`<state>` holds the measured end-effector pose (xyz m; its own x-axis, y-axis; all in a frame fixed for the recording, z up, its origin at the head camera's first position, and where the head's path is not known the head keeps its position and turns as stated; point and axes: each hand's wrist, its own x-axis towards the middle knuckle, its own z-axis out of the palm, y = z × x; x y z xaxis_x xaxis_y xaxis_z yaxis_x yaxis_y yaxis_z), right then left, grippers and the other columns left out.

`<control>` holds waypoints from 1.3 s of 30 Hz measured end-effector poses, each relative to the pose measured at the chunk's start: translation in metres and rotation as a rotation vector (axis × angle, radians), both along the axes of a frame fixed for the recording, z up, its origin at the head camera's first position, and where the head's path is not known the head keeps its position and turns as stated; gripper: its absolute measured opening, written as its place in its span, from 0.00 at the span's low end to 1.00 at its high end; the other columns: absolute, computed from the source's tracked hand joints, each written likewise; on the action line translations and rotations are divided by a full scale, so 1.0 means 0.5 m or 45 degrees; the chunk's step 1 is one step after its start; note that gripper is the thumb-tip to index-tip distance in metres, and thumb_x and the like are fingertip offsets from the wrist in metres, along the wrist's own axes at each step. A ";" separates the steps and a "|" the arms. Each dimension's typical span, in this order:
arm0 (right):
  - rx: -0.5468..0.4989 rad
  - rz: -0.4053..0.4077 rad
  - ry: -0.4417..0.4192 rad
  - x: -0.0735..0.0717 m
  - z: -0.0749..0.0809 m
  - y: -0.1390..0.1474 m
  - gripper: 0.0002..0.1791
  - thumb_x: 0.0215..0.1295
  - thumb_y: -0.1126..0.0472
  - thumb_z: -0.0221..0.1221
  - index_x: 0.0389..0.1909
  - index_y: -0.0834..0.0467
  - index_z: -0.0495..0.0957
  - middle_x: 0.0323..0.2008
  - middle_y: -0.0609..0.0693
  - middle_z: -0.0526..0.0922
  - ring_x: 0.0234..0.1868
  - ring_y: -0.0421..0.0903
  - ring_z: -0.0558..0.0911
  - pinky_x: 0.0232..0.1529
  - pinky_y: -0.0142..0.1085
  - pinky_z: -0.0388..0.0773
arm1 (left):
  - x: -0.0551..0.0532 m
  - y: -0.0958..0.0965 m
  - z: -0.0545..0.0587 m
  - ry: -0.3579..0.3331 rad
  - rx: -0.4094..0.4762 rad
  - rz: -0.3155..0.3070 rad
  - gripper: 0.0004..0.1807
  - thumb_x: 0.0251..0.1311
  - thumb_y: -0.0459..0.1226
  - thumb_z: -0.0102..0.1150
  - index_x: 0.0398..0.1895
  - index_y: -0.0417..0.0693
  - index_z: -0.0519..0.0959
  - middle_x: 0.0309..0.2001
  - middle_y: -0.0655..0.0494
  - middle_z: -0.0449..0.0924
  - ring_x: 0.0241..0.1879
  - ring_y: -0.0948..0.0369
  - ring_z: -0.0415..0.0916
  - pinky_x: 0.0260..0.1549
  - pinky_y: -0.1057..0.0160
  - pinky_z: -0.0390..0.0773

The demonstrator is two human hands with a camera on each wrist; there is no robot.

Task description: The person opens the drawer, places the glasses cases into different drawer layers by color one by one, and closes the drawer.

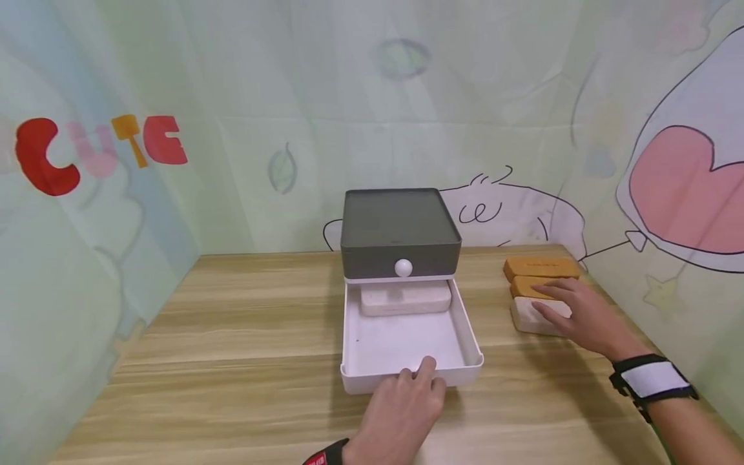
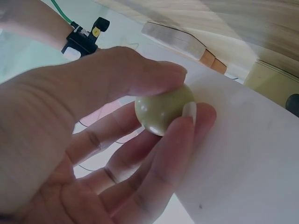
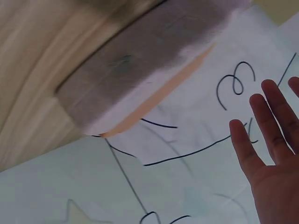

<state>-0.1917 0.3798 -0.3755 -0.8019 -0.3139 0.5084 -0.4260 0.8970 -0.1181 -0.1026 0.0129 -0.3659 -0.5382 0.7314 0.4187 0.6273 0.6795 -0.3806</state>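
A white drawer (image 1: 363, 383) stands pulled out below the dark grey box (image 1: 401, 219). My left hand (image 1: 398, 413) is at its front and pinches a round knob (image 2: 161, 112) between thumb and fingers, as the left wrist view shows. Inside the drawer, toward the back, lies a whitish rounded block (image 1: 405, 300). My right hand (image 1: 589, 320), fingers extended, hovers over the blocks at the right and overlaps a white block (image 1: 530, 316) in the head view. Behind that one lie two orange-brown blocks (image 1: 540, 267), side by side.
Another round white knob (image 1: 403, 268) sits on the grey box's upper front. The wooden table (image 1: 250, 349) meets a printed cloth backdrop (image 1: 261, 129) at the back and both sides. Black bands (image 1: 653, 381) are strapped on both wrists.
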 end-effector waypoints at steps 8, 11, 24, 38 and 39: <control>-0.003 -0.048 -0.122 0.002 -0.028 0.041 0.32 0.58 0.54 0.73 0.62 0.63 0.79 0.55 0.67 0.80 0.55 0.66 0.78 0.51 0.63 0.75 | -0.001 0.001 0.001 -0.033 -0.024 0.011 0.05 0.54 0.39 0.71 0.33 0.56 0.84 0.34 0.60 0.72 0.19 0.67 0.68 0.11 0.72 0.65; 0.020 -0.074 -0.213 0.001 -0.034 0.054 0.40 0.54 0.50 0.75 0.65 0.63 0.75 0.59 0.69 0.77 0.58 0.68 0.76 0.52 0.65 0.74 | -0.002 0.002 0.002 -0.039 -0.020 0.008 0.05 0.54 0.39 0.71 0.33 0.55 0.84 0.34 0.60 0.72 0.18 0.67 0.68 0.11 0.72 0.65; 0.022 -0.181 -0.447 -0.009 -0.057 0.090 0.48 0.51 0.49 0.77 0.69 0.67 0.69 0.64 0.76 0.69 0.62 0.74 0.70 0.58 0.72 0.68 | -0.003 0.001 0.001 0.020 0.013 -0.013 0.05 0.52 0.39 0.71 0.31 0.55 0.84 0.32 0.60 0.70 0.18 0.67 0.68 0.11 0.72 0.64; 0.014 -0.192 -0.445 -0.019 -0.074 0.100 0.44 0.49 0.50 0.78 0.65 0.64 0.73 0.57 0.72 0.74 0.56 0.68 0.74 0.55 0.67 0.73 | -0.004 -0.001 -0.002 0.021 0.023 -0.011 0.05 0.52 0.38 0.72 0.31 0.55 0.84 0.32 0.60 0.70 0.18 0.67 0.68 0.10 0.71 0.63; 0.014 -0.200 -0.452 -0.019 -0.075 0.101 0.44 0.50 0.50 0.77 0.65 0.65 0.73 0.57 0.71 0.74 0.55 0.67 0.74 0.54 0.66 0.73 | -0.004 0.000 -0.002 0.020 0.026 -0.014 0.05 0.52 0.38 0.71 0.31 0.55 0.84 0.32 0.60 0.70 0.18 0.67 0.68 0.10 0.71 0.63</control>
